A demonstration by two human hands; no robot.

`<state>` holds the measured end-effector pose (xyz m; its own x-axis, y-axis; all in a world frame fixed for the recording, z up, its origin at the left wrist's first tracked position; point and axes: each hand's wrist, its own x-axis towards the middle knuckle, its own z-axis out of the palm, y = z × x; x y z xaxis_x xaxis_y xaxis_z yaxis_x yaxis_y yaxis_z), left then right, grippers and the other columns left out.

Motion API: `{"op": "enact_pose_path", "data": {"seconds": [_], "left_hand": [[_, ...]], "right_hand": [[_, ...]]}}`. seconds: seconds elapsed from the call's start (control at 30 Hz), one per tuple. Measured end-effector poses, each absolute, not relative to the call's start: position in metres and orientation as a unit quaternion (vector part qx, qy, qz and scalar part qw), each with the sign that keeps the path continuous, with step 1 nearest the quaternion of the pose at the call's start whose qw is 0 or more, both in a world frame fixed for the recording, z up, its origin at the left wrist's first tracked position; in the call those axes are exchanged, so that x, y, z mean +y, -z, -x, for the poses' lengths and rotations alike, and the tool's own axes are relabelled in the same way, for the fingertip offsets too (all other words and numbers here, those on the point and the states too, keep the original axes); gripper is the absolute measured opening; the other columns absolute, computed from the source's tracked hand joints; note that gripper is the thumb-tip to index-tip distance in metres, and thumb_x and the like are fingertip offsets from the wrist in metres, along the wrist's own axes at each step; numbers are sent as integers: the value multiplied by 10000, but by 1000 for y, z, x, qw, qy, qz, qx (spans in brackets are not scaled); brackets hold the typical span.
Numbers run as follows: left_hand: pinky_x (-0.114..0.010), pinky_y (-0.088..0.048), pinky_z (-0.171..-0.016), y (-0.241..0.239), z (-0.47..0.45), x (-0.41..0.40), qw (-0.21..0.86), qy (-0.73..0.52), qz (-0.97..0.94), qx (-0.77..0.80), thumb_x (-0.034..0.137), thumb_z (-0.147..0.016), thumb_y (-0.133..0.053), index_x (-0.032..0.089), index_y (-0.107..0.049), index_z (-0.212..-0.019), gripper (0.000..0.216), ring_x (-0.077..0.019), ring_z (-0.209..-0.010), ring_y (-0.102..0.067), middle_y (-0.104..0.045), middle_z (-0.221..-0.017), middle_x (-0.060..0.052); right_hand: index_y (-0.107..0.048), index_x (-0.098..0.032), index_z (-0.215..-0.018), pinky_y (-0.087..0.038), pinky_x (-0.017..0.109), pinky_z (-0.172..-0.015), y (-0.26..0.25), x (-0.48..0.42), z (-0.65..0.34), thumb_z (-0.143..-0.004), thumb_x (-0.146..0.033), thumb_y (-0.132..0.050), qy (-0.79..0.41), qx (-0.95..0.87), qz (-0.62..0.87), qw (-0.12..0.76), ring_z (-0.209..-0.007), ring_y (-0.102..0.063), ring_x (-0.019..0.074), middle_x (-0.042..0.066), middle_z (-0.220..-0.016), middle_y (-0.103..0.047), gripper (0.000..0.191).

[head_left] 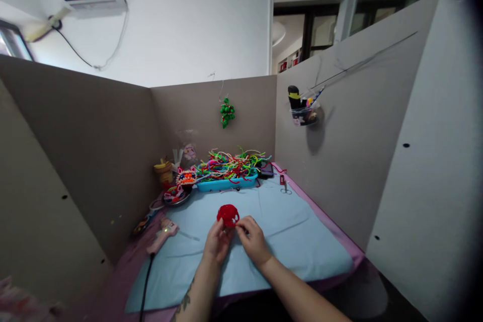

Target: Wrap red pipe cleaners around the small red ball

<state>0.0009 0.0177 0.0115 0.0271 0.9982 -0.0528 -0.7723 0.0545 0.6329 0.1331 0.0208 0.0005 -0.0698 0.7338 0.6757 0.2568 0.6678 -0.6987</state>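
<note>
A small red fuzzy ball (pixel 227 214) with white marks sits just above the light blue cloth (pixel 302 241). My left hand (pixel 216 242) is closed around its lower side and holds it. My right hand (pixel 252 239) has its fingers pinched together right beside the ball, touching its right edge; what is between the fingertips is too small to make out.
A blue tray (pixel 226 184) piled with coloured pipe cleaners stands at the back. A pink glue gun (pixel 163 234) with a black cord lies at the left. Scissors (pixel 285 187) lie at the back right. Grey partition walls enclose the desk; a cup of pens (pixel 304 108) hangs on the right wall.
</note>
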Motion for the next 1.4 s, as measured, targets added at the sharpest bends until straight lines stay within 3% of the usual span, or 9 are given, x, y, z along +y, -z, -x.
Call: {"op": "enact_pose_path", "data": {"seconds": [0.27, 0.53, 0.9, 1.17, 1.4], "left_hand": [[-280, -510, -820, -13, -4, 16, 684, -625, -267, 265, 250, -736, -723, 136, -664, -1062, 350, -178, -867, -679, -725, -1028, -91], [-310, -483, -871, -15, -5, 14, 700, -600, -290, 255, 248, -738, -729, 142, -663, -1094, 378, -206, -947, -661, -705, -1105, -112], [-302, -480, -849, -14, -7, 13, 707, -588, -298, 256, 224, -748, -727, 142, -664, -1080, 348, -188, -896, -664, -707, -1072, -112], [-309, -477, -849, -11, -7, 15, 703, -592, -297, 259, 238, -726, -747, 152, -657, -1076, 371, -192, -906, -663, -700, -1073, -112], [-319, -470, -889, -11, -5, 15, 706, -590, -302, 248, 223, -752, -723, 156, -660, -1092, 352, -208, -970, -652, -692, -1117, -120]], "right_hand": [[-585, -211, -733, -434, 264, -622, -5, 23, -136, -845, -217, -511, -239, -649, 378, 616, -700, -533, 160, 18, -761, -554, 135], [-607, -205, -776, -477, 283, -660, 1, 30, -136, -788, -226, -552, -249, -610, 409, 632, -770, -557, 178, 40, -848, -558, 61], [-600, -202, -773, -456, 268, -628, 2, 33, -139, -798, -264, -577, -232, -586, 425, 650, -825, -565, 188, 49, -865, -573, 71], [-700, -224, -807, -499, 360, -814, 9, 35, -139, -811, -290, -591, -220, -599, 423, 644, -958, -564, 225, 77, -977, -595, 127], [-702, -220, -783, -440, 432, -953, 10, 35, -140, -802, -295, -599, -243, -616, 413, 625, -1057, -543, 256, 100, -1087, -573, 128]]}}
